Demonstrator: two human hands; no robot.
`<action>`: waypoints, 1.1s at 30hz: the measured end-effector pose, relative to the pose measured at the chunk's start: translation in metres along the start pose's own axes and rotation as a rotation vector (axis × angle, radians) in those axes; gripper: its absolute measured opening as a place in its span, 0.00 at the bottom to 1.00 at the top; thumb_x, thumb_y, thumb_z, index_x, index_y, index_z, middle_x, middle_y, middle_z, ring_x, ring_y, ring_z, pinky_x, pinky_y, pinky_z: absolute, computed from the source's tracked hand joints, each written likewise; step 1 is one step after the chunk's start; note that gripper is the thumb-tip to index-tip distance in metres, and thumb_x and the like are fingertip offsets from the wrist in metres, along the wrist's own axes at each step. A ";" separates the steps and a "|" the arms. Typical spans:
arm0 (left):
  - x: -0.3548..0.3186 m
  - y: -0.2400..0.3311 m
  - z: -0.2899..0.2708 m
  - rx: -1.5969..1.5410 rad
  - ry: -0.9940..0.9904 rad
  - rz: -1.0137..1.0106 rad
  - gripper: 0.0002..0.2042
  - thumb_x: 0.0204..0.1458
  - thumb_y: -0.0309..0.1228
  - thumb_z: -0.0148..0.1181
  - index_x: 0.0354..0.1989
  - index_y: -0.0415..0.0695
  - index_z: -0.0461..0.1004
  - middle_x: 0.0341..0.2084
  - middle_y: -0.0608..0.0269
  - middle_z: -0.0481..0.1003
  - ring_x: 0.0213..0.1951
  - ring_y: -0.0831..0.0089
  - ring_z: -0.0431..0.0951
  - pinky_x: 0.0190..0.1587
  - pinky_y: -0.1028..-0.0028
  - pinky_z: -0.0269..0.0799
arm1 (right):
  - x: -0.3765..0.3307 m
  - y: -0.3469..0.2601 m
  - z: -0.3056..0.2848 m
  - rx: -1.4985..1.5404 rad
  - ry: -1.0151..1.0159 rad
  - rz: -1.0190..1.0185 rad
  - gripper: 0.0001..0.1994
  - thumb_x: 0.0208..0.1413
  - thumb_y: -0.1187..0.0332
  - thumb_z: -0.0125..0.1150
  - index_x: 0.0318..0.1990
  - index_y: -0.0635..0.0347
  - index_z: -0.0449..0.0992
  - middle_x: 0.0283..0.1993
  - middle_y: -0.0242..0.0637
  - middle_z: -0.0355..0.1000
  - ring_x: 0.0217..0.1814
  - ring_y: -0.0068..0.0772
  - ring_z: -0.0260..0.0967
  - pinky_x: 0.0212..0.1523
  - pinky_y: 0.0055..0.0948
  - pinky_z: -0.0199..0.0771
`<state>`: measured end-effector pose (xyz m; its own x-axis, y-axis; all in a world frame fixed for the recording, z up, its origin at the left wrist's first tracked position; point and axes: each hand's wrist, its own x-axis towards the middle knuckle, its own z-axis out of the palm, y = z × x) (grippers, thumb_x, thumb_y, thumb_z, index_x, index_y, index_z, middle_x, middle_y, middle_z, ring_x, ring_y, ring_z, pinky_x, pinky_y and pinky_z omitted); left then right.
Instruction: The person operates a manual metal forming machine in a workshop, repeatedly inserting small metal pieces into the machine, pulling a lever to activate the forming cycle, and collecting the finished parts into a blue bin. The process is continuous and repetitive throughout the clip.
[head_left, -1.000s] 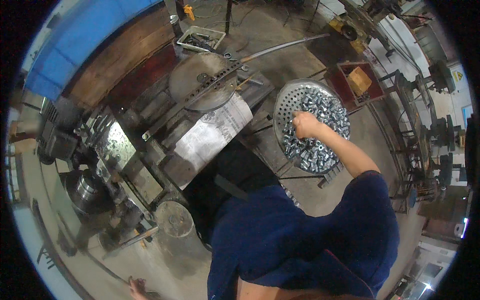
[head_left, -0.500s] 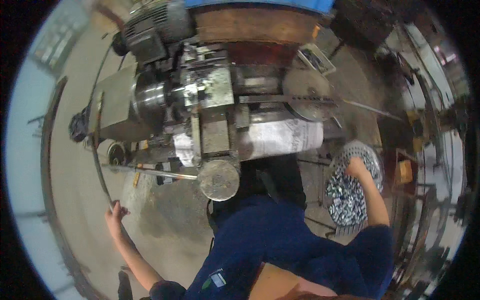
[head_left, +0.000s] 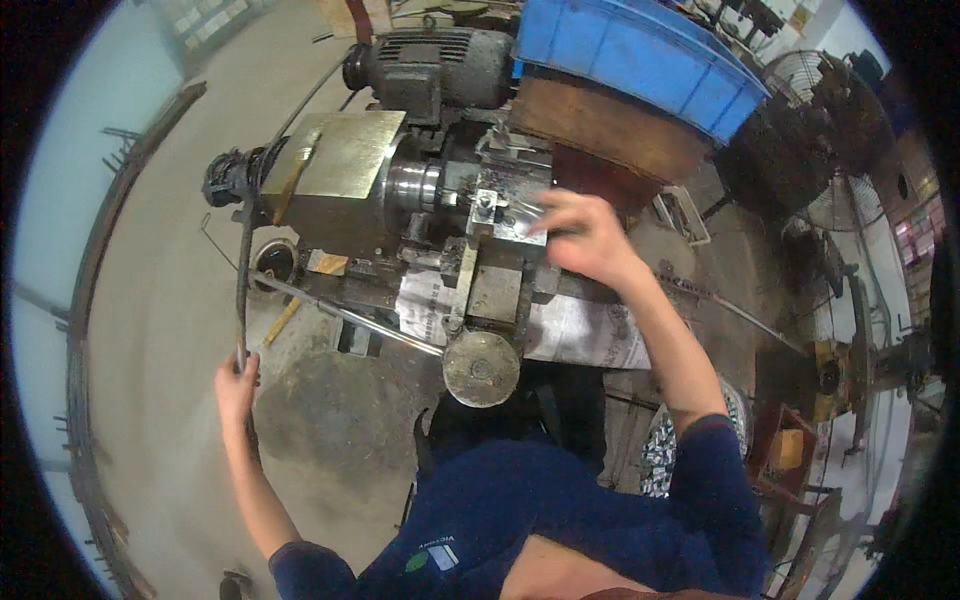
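My left hand [head_left: 238, 378] is closed round the lower end of a long dark lever [head_left: 246, 270], which runs up to the left end of a lathe-like machine. Over the tool slide [head_left: 522, 185], my right hand [head_left: 592, 238] has its fingers bent, with the tips brought toward each other. Motion smears those fingertips, and whatever small thing they hold cannot be made out. Left of them is the machine's shiny spindle [head_left: 413, 188]. Partly behind my right arm stands a round basket [head_left: 738, 408] with many small shiny metal pieces [head_left: 658, 455].
A round metal handwheel [head_left: 481, 369] sits in front of my body, with a steel bar [head_left: 370, 325] reaching left from it. Behind the machine are a motor [head_left: 440, 68] and a blue crate [head_left: 630, 60]. Printed paper [head_left: 585, 332] lies along the machine bed.
My right hand has moved from the basket of metal pieces up and left to the tool slide. My left hand keeps hold of the lever. The view has shifted.
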<state>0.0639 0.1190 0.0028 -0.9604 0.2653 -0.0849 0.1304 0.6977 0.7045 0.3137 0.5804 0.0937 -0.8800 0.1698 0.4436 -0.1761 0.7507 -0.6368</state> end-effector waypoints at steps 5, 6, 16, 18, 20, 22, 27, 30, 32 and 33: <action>-0.054 0.007 -0.012 0.476 0.033 0.008 0.20 0.41 0.35 0.57 0.41 0.35 0.65 0.19 0.49 0.71 0.25 0.52 0.72 0.29 0.61 0.66 | 0.096 0.016 0.069 -0.479 -0.298 0.079 0.13 0.25 0.69 0.57 0.25 0.62 0.78 0.35 0.48 0.72 0.37 0.46 0.69 0.38 0.33 0.69; -0.060 0.007 -0.013 0.471 0.034 -0.010 0.20 0.42 0.35 0.57 0.41 0.35 0.65 0.18 0.49 0.71 0.25 0.52 0.72 0.29 0.62 0.66 | 0.103 0.020 0.075 -0.523 -0.339 0.117 0.13 0.25 0.70 0.56 0.25 0.62 0.78 0.33 0.49 0.72 0.35 0.46 0.70 0.37 0.33 0.70; -0.066 -0.007 -0.009 0.456 0.112 -0.046 0.13 0.42 0.32 0.59 0.30 0.36 0.67 0.17 0.47 0.70 0.24 0.50 0.72 0.28 0.61 0.66 | 0.111 0.038 0.091 -0.190 -0.278 0.213 0.11 0.29 0.69 0.55 0.23 0.67 0.75 0.22 0.51 0.70 0.25 0.40 0.71 0.29 0.30 0.70; -0.064 -0.004 -0.009 0.466 0.097 -0.060 0.12 0.42 0.32 0.59 0.30 0.36 0.67 0.17 0.47 0.70 0.25 0.50 0.72 0.29 0.60 0.66 | 0.119 0.037 0.094 -0.262 -0.265 0.239 0.11 0.28 0.69 0.55 0.21 0.69 0.74 0.19 0.51 0.67 0.22 0.39 0.70 0.27 0.30 0.69; -0.063 -0.006 -0.008 0.500 0.111 -0.052 0.12 0.42 0.33 0.58 0.30 0.37 0.68 0.18 0.47 0.70 0.25 0.50 0.72 0.29 0.60 0.66 | 0.127 0.035 0.094 -0.165 -0.155 0.298 0.10 0.28 0.68 0.55 0.17 0.68 0.71 0.15 0.49 0.63 0.15 0.35 0.63 0.22 0.30 0.65; -0.062 -0.011 -0.008 0.595 0.145 -0.039 0.11 0.43 0.33 0.57 0.30 0.38 0.69 0.18 0.47 0.71 0.25 0.51 0.73 0.29 0.60 0.67 | 0.131 0.033 0.084 -0.270 -0.218 -0.027 0.10 0.29 0.67 0.54 0.17 0.69 0.71 0.15 0.50 0.64 0.15 0.35 0.63 0.21 0.31 0.64; -0.021 -0.072 -0.048 0.899 0.259 -0.009 0.07 0.42 0.30 0.55 0.28 0.41 0.69 0.17 0.50 0.72 0.24 0.55 0.74 0.28 0.62 0.69 | 0.124 0.011 0.085 -0.193 -0.136 0.391 0.13 0.30 0.65 0.53 0.17 0.70 0.69 0.15 0.49 0.63 0.18 0.34 0.63 0.24 0.33 0.64; 0.035 -0.115 -0.111 1.190 0.361 0.286 0.03 0.39 0.26 0.54 0.23 0.44 0.68 0.15 0.54 0.71 0.21 0.58 0.74 0.26 0.62 0.69 | 0.133 0.005 0.090 -0.161 -0.118 0.463 0.14 0.29 0.64 0.53 0.17 0.69 0.70 0.16 0.51 0.64 0.20 0.40 0.65 0.26 0.35 0.65; 0.047 -0.109 -0.121 1.194 0.410 0.388 0.01 0.38 0.26 0.53 0.21 0.45 0.68 0.15 0.54 0.71 0.21 0.59 0.73 0.25 0.63 0.69 | 0.132 0.005 0.083 -0.162 -0.102 0.465 0.14 0.26 0.62 0.55 0.17 0.68 0.71 0.18 0.55 0.66 0.23 0.49 0.68 0.29 0.37 0.67; 0.056 -0.110 -0.118 1.182 0.370 0.347 0.01 0.38 0.26 0.53 0.21 0.44 0.68 0.15 0.54 0.71 0.21 0.59 0.73 0.25 0.63 0.69 | 0.130 0.010 0.077 -0.209 -0.130 0.429 0.13 0.26 0.63 0.55 0.18 0.66 0.73 0.20 0.54 0.68 0.24 0.48 0.69 0.30 0.37 0.68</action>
<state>-0.0328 -0.0214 0.0033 -0.8188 0.4833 0.3099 0.3410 0.8436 -0.4148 0.1631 0.5609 0.0964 -0.9038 0.4206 0.0786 0.2946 0.7449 -0.5986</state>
